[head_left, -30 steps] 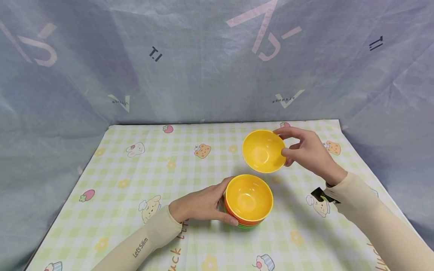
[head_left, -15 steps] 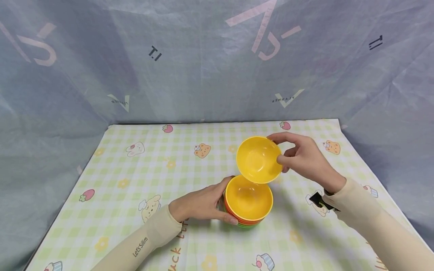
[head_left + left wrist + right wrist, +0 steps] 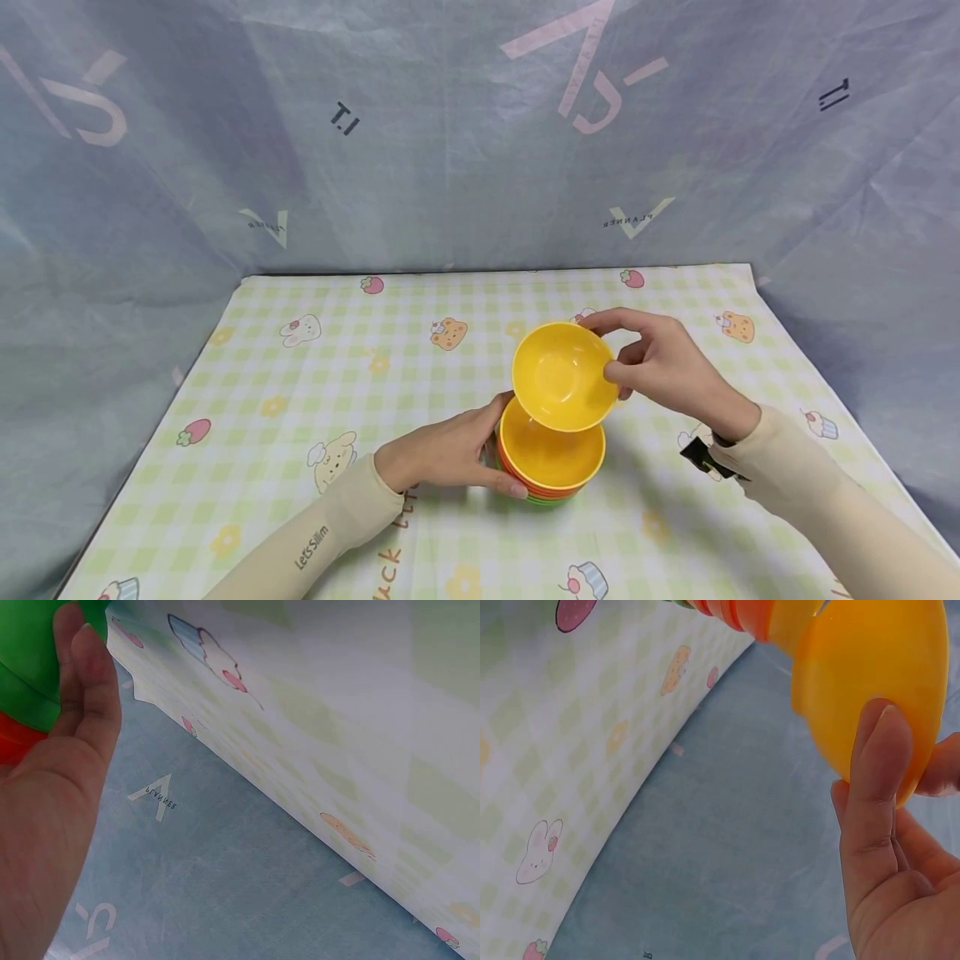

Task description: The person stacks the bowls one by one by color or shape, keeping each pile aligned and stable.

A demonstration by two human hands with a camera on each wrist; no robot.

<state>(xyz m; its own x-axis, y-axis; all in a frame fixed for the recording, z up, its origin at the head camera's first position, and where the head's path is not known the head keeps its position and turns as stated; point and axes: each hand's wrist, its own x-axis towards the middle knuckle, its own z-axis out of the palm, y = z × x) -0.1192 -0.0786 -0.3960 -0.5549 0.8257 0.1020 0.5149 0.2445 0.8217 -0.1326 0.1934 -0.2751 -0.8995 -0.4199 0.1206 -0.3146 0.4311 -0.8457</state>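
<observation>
In the head view a stack of bowls (image 3: 553, 460) stands on the table, yellow on top, with orange and green rims below. My left hand (image 3: 450, 450) grips the stack's left side, thumb in front and fingers behind. The left wrist view has its fingers (image 3: 94, 682) against a green bowl (image 3: 30, 656). Pinched at its right rim by my right hand (image 3: 663, 367), a yellow bowl (image 3: 562, 379) tilts just above the stack and overlaps its far rim. In the right wrist view the thumb and fingers hold this bowl (image 3: 870, 667) beside the stack; contact between them is unclear.
A green-and-white checked cloth (image 3: 420, 375) with cartoon prints covers the table. Behind and at the sides hangs a grey-blue curtain (image 3: 450, 167). A small black device (image 3: 705, 458) sits at the right wrist.
My right hand has brought the yellow bowl nearer and slightly left, from beyond the stack to over its far part. The left hand and the stack have stayed in place.
</observation>
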